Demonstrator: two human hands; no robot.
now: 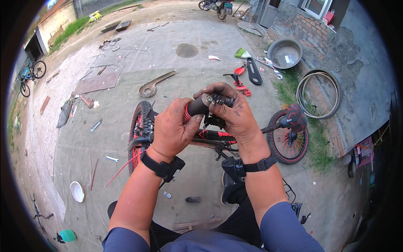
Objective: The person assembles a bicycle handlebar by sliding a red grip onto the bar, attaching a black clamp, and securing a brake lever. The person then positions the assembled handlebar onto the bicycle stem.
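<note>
Both my hands are raised over a red and black bicycle (216, 135). My left hand (171, 126) is closed around a thick black cylindrical part (196, 106) with red bands and a round metal end. At that metal end, the thumb and fingers of my right hand (238, 112) are pinched on the same part. A black ridged piece (215, 121) shows just below my right thumb; whether it joins the cylinder I cannot tell. Beneath, the bicycle's left wheel (138, 130) and right wheel (289, 138) have red rims, and a black and red saddle (294, 117) sits by the right wheel.
Wrenches (111, 158) and a white bowl (77, 191) lie to the left. Ahead are a rusty curved metal guard (150, 88), a black chain guard (254, 72) and a green-bristled brush (242, 53). A metal basin (272, 53) and coiled tyres (300, 94) rest by the wall.
</note>
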